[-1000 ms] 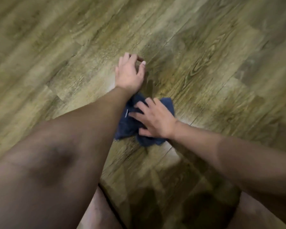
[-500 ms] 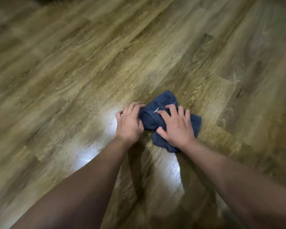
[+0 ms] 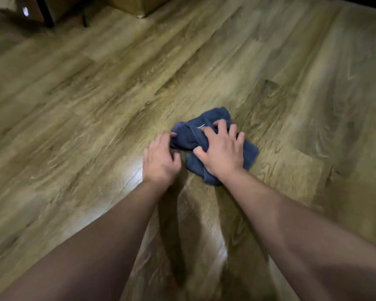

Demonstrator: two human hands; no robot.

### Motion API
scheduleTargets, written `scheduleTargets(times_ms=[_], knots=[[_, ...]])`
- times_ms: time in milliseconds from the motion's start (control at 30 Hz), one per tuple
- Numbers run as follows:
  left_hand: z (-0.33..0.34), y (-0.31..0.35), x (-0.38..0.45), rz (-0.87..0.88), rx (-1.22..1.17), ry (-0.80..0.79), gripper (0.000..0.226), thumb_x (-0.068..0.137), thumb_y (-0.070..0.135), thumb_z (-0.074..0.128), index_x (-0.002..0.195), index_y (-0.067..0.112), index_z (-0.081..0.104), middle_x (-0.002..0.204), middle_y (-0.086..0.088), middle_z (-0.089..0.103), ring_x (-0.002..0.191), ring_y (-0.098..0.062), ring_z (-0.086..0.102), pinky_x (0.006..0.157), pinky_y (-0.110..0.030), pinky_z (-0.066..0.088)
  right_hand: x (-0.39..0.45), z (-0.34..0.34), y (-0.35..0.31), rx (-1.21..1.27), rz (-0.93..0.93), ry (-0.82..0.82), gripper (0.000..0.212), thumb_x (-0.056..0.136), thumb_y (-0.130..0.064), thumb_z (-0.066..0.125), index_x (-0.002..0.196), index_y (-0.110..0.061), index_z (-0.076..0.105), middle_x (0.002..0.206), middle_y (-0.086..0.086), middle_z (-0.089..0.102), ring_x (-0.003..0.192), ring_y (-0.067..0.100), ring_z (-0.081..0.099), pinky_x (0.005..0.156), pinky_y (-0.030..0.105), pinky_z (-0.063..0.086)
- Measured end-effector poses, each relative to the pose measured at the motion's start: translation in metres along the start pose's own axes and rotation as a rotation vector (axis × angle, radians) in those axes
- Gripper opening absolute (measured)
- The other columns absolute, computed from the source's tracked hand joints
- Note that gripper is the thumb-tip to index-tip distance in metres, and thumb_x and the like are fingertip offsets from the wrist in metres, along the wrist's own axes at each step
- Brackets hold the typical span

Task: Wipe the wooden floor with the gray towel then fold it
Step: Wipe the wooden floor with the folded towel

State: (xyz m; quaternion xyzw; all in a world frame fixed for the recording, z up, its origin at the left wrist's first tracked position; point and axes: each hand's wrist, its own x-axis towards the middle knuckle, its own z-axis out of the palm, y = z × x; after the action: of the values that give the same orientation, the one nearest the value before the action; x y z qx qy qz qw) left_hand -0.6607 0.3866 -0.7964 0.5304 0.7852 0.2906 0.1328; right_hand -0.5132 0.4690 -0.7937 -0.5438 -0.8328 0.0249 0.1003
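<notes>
The gray-blue towel (image 3: pixel 211 120) lies crumpled in a heap on the wooden floor (image 3: pixel 96 101), a little right of the middle of the view. My right hand (image 3: pixel 223 152) presses on top of it with fingers spread and curled into the cloth. Just left of it, my left hand (image 3: pixel 161 157) rests at the towel's left end, its fingertips touching or pinching the cloth there. Part of the towel is hidden under my right palm. A small white label shows on the towel near my right fingertips.
Dark furniture legs (image 3: pixel 48 16) and a wooden cabinet corner (image 3: pixel 141 7) stand at the far top left. A bright light reflection (image 3: pixel 128 177) lies on the floor planks beside my left wrist. Bare floor stretches on all sides.
My left hand came back from the bare floor to the towel's left end. The view tilted up, so hands and towel now sit farther away. My right hand stayed on the towel.
</notes>
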Motion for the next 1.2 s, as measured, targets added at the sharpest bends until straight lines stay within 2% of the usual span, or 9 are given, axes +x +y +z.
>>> scheduleTargets(times_ms=[133,233,467,767,1033,1200], knots=[[0.017,-0.007,0.058,-0.002,0.252,0.001,0.058,0.085,0.023,0.051,0.143,0.024,0.045,0.142,0.002,0.052,0.139,-0.018,0.04,0.106,-0.042,0.027,0.075,0.018,0.001,-0.015,0.054,0.028,0.051,0.08,-0.061,0.056,0.124,-0.035,0.057,0.131,0.004,0.046,0.112,0.034,0.043,0.095,0.053,0.032],[0.024,-0.006,0.06,0.025,0.4,0.002,0.057,0.085,0.035,0.039,0.14,0.025,0.05,0.15,0.005,0.047,0.146,-0.014,0.031,0.106,-0.041,0.027,0.119,0.029,0.004,-0.036,0.108,0.052,0.053,0.079,-0.061,0.055,0.123,-0.032,0.057,0.137,0.008,0.045,0.118,0.038,0.043,0.099,0.057,0.031],[0.019,-0.004,0.06,0.004,0.416,-0.072,0.053,0.089,0.038,0.039,0.138,0.025,0.053,0.156,0.004,0.041,0.15,-0.016,0.025,0.109,-0.041,0.023,0.204,0.041,-0.003,-0.03,0.171,0.08,0.049,0.078,-0.059,0.057,0.115,-0.028,0.059,0.134,0.012,0.046,0.118,0.041,0.044,0.099,0.061,0.031],[0.02,-0.008,0.064,-0.007,0.4,-0.108,0.051,0.092,0.038,0.041,0.14,0.024,0.052,0.159,0.004,0.038,0.152,-0.017,0.02,0.111,-0.046,0.027,0.273,0.049,-0.017,-0.02,0.204,0.091,0.05,0.08,-0.057,0.058,0.118,-0.025,0.06,0.141,0.015,0.045,0.124,0.044,0.042,0.103,0.062,0.029],[0.022,-0.01,0.064,0.014,0.415,-0.107,0.05,0.092,0.036,0.043,0.14,0.023,0.053,0.159,0.003,0.037,0.152,-0.019,0.021,0.11,-0.047,0.029,0.299,0.051,-0.027,-0.005,0.219,0.093,0.051,0.081,-0.055,0.056,0.122,-0.025,0.06,0.146,0.015,0.042,0.128,0.043,0.04,0.105,0.059,0.027],[0.021,-0.007,0.064,0.002,0.408,-0.099,0.05,0.093,0.037,0.04,0.14,0.024,0.054,0.159,0.004,0.037,0.152,-0.018,0.022,0.107,-0.047,0.031,0.293,0.048,-0.029,0.003,0.224,0.081,0.049,0.081,-0.05,0.057,0.124,-0.028,0.06,0.14,0.012,0.046,0.121,0.04,0.043,0.098,0.055,0.029]])
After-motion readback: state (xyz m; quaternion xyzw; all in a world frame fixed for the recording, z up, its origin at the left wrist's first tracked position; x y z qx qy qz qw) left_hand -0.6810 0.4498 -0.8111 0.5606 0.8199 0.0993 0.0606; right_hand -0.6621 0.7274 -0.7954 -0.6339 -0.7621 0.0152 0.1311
